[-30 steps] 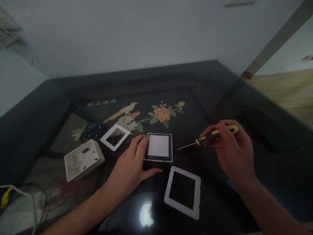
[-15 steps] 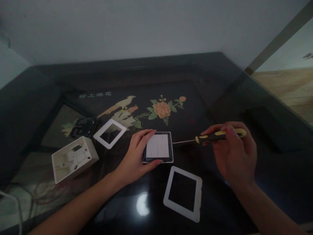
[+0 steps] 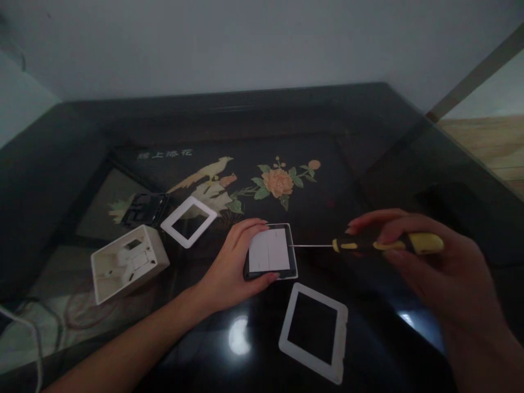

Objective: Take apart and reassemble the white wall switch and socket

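My left hand (image 3: 237, 262) grips a wall switch panel (image 3: 268, 251), a white plate in a dark frame with a pale outer edge, thumb on the near side and fingers on the far side. In my right hand (image 3: 426, 262) is a screwdriver (image 3: 356, 245) with a yellow and black handle, held nearly level. Its thin shaft points left and the tip meets the panel's right edge; whether it sits in a gap is too small to tell. Nearer me lies a white square frame (image 3: 286, 335), just below the panel.
At the left stand an open white back box (image 3: 161, 256), a second white frame (image 3: 170, 226) and a black plastic part (image 3: 145, 210). A white cable (image 3: 35, 333) runs at the lower left. The glossy dark table (image 3: 229, 120) carries a bird and flower picture.
The right hand has shifted its hold on the screwdriver, moving back along the handle, fingers looser. The left hand stays on the panel. The whole view has shifted slightly.
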`<state>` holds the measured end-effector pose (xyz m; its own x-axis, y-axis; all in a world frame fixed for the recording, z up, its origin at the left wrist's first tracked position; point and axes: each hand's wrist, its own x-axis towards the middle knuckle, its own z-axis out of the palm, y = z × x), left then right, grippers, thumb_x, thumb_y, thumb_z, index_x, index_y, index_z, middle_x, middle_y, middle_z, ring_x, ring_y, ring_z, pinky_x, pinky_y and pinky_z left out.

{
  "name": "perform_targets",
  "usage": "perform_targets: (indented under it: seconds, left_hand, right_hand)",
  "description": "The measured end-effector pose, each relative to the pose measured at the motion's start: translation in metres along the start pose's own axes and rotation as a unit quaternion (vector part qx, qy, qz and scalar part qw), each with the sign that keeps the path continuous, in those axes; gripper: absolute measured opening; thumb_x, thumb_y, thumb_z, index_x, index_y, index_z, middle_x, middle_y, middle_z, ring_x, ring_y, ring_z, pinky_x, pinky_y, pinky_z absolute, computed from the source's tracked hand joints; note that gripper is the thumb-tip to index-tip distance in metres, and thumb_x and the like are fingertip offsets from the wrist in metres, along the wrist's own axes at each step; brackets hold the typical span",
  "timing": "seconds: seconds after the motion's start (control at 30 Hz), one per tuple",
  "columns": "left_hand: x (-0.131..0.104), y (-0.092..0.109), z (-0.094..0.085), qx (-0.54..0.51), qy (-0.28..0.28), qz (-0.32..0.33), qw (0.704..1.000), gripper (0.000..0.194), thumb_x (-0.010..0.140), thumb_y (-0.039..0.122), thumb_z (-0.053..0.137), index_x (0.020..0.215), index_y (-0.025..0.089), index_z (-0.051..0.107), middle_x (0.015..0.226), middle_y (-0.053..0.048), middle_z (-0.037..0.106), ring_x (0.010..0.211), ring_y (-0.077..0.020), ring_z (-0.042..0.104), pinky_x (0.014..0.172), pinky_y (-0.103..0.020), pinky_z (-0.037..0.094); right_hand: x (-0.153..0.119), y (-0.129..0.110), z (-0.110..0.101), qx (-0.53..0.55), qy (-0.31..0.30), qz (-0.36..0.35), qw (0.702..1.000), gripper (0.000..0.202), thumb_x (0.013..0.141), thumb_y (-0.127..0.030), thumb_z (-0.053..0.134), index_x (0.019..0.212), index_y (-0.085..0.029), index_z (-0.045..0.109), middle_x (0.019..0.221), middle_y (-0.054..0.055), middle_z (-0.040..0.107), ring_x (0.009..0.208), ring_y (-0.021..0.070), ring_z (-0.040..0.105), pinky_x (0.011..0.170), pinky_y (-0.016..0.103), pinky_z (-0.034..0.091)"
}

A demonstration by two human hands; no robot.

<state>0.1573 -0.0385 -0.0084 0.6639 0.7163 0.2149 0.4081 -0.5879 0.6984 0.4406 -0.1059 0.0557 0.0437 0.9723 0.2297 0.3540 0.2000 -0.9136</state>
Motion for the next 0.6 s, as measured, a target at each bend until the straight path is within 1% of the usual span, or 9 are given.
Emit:
perform_targets:
  seconds: [0.1,0.17,0.23,0.33,0.4,0.6]
  left_hand:
    - [0.000,0.001,0.000,-0.007,0.001,0.000,1.000,0.067,0.081,0.035,0.070,0.136,0.023,0.034,0.136,-0.013,0.041,0.129,-0.0299,0.040,0.110,-0.048,0.036]
    - [0.000,0.001,-0.001,-0.009,0.001,-0.004,1.000,0.068,0.080,0.031,0.069,0.137,0.023,0.034,0.137,-0.013,0.040,0.129,-0.0304,0.040,0.110,-0.049,0.036]
    - [0.000,0.001,-0.001,-0.009,-0.002,-0.005,1.000,0.069,0.079,0.028,0.068,0.138,0.024,0.032,0.137,-0.013,0.039,0.129,-0.0308,0.039,0.110,-0.049,0.036]
    - [0.000,0.001,-0.001,-0.011,-0.007,-0.004,1.000,0.068,0.079,0.027,0.067,0.137,0.024,0.033,0.136,-0.013,0.040,0.129,-0.0308,0.038,0.110,-0.049,0.035]
    - [0.000,0.000,-0.001,-0.012,-0.008,-0.004,1.000,0.066,0.079,0.028,0.068,0.135,0.024,0.034,0.134,-0.012,0.041,0.128,-0.0309,0.039,0.109,-0.050,0.036]
    - [0.001,0.002,-0.003,-0.008,-0.005,-0.015,1.000,0.062,0.080,0.031,0.068,0.133,0.026,0.037,0.132,-0.012,0.043,0.125,-0.0313,0.041,0.108,-0.050,0.036]
  right_hand:
    - [0.003,-0.003,-0.018,-0.086,-0.052,-0.028,0.995,0.010,0.081,-0.037,0.073,0.087,-0.030,0.068,0.097,-0.001,0.070,0.084,0.0142,0.069,0.072,0.021,0.057]
    - [0.003,-0.004,-0.025,-0.128,-0.073,-0.037,0.988,0.013,0.080,-0.041,0.073,0.091,-0.034,0.070,0.093,-0.002,0.071,0.084,0.0136,0.069,0.073,0.020,0.058]
    - [0.002,-0.005,-0.028,-0.164,-0.091,-0.039,0.981,0.017,0.080,-0.044,0.073,0.097,-0.038,0.071,0.095,-0.003,0.071,0.088,0.0136,0.070,0.075,0.019,0.058]
    - [0.000,-0.004,-0.027,-0.196,-0.119,-0.024,0.973,0.022,0.082,-0.046,0.070,0.104,-0.043,0.072,0.096,-0.003,0.070,0.084,0.0132,0.070,0.069,0.018,0.059]
    - [0.001,-0.004,-0.025,-0.201,-0.134,-0.023,0.970,0.021,0.085,-0.045,0.067,0.105,-0.043,0.072,0.093,-0.002,0.070,0.080,0.0137,0.070,0.066,0.020,0.060]
    - [0.005,0.004,-0.022,-0.173,-0.154,-0.078,0.970,0.025,0.090,-0.045,0.061,0.112,-0.043,0.072,0.091,0.003,0.070,0.077,0.0198,0.070,0.066,0.033,0.063]
